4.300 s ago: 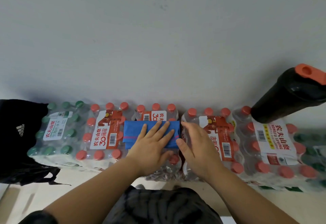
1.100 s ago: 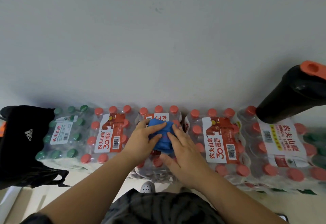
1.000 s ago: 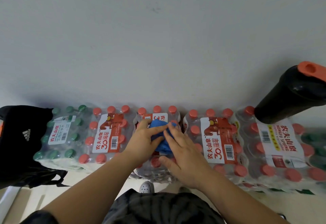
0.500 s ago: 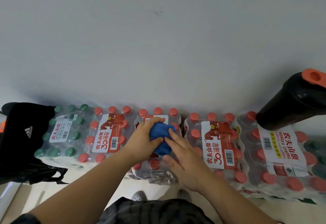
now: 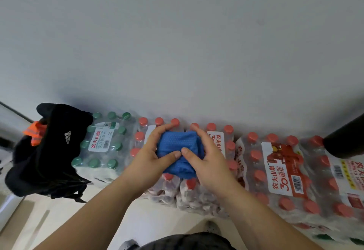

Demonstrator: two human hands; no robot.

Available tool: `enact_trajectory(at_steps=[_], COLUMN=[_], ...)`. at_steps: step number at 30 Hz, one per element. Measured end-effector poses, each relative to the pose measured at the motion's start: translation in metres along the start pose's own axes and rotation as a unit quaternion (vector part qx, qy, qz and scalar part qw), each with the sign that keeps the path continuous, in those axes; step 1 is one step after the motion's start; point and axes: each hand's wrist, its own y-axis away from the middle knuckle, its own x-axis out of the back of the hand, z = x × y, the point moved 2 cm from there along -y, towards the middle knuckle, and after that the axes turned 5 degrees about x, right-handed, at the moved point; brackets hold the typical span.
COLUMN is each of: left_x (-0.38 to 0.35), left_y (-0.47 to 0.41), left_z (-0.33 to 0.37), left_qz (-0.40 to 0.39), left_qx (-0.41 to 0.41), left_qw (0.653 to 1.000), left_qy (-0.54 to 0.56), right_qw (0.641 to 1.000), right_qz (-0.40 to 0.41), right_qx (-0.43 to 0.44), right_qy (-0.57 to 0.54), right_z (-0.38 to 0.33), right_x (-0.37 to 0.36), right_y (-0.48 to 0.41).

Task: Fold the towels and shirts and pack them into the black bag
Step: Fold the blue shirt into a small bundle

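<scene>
A blue towel [image 5: 180, 147], folded into a small thick bundle, is held just above the red-capped water packs. My left hand [image 5: 149, 157] grips its left side, with the fingers curled over the far edge and the thumb on top. My right hand [image 5: 206, 157] grips the right side the same way. The two thumbs nearly meet on the towel. The black bag [image 5: 45, 157] with a white logo lies at the far left, partly on the green-capped pack. Something orange [image 5: 34, 133] shows at its open top.
Shrink-wrapped packs of red-capped bottles [image 5: 279, 171] line the grey wall, with a green-capped pack [image 5: 102, 141] to the left. A black cylinder [image 5: 346, 137] leans in from the right edge. Pale floor and a shoe [image 5: 211, 228] show below.
The flat towel has been folded into a compact bundle. Both hands now grip it from the sides, and the view has shifted left, so the black bag shows more fully.
</scene>
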Motion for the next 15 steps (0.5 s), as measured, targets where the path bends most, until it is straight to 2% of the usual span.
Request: enact_trajectory(at_steps=[8, 15], left_x=[0.156, 0.291], left_y=[0.052, 0.101], left_z=[-0.034, -0.055], left_qz=[-0.006, 0.0], left_qx=[0.01, 0.017], left_qw=[0.999, 0.999], left_qy=[0.045, 0.044], right_qw=[0.997, 0.997], right_qz=[0.044, -0.001], right_qx=[0.019, -0.009], right_qy=[0.052, 0.076], right_z=[-0.004, -0.008], right_x=[-0.157, -0.305], right_y=[0.0, -0.001])
